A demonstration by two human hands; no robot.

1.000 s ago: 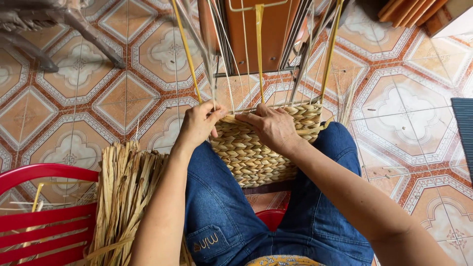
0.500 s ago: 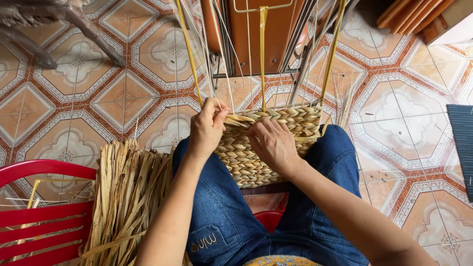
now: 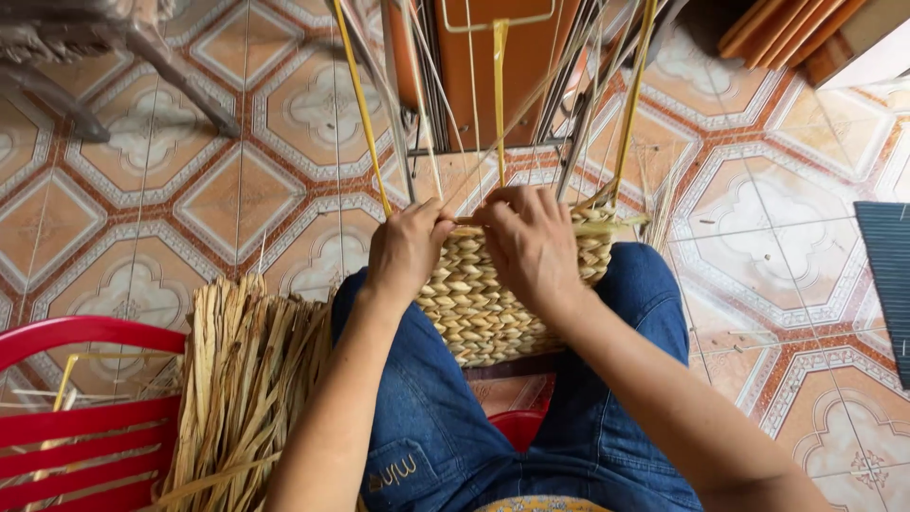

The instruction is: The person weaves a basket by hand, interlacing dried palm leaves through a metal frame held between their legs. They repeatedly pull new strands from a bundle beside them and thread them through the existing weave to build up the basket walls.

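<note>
Both my forearms ran up from the near edge and met over my lap. My left hand (image 3: 406, 248) sat knuckles-up at the near-left rim of the woven basket (image 3: 493, 303), its fingers curled shut on the top edge of the weave, though what exactly they pinched was hidden under the hand. My right hand (image 3: 529, 245) lay just beside it, almost touching, palm down, fingers bent over the rim and pressing a flat pale strand (image 3: 607, 228) that ran along the top edge toward the right.

The basket rested between my knees on my blue jeans (image 3: 427, 408), its braided wall facing me and its open rim turned toward the far side. Its long axis ran left to right across my lap. From the rim, yellow upright strips (image 3: 365, 114) and thinner grey rods (image 3: 578, 104) rose away from me toward the far side, fanning slightly outward.

To my near left lay a bundle of dried straw-coloured fibre (image 3: 242, 389), leaning against my left thigh, and beyond it a red plastic chair (image 3: 76, 417) with loose strands on its slats. The patterned floor tiles (image 3: 284, 190) spread all round. An orange-brown board (image 3: 474, 66) stood on the far side behind the uprights, which crossed in front of it. A dark ribbed mat (image 3: 886, 275) lay at the right edge, well apart from the basket.
</note>
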